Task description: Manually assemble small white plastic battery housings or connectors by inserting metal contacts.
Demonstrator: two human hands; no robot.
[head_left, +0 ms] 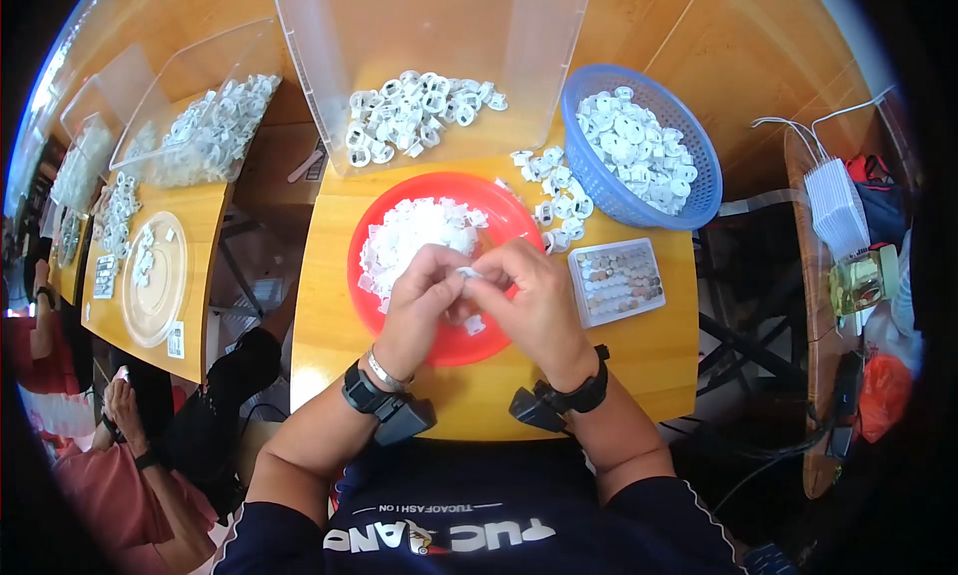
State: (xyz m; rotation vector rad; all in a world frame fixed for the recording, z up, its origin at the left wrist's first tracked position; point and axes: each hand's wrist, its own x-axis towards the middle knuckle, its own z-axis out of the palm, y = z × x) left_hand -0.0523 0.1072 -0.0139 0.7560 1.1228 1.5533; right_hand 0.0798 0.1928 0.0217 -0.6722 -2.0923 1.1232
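Observation:
Above the near half of a round red tray [387, 328], my left hand [422, 301] and my right hand [534, 296] meet with fingertips pinched together. Between them is a small white plastic part [467, 273], mostly covered by the fingers. A heap of white plastic pieces [414, 231] fills the far side of the tray. One loose white piece [474, 325] lies in the tray beneath my hands. To the right of my right hand sits a shallow clear box [651, 311] holding rows of small round discs [619, 276].
A clear plastic bin [429, 26] with round white parts [414, 106] stands at the back. Behind the disc box, a blue basket [704, 181] holds more, and loose parts [564, 206] lie beside it. Another person [130, 495] sits at the left near a second table [195, 306].

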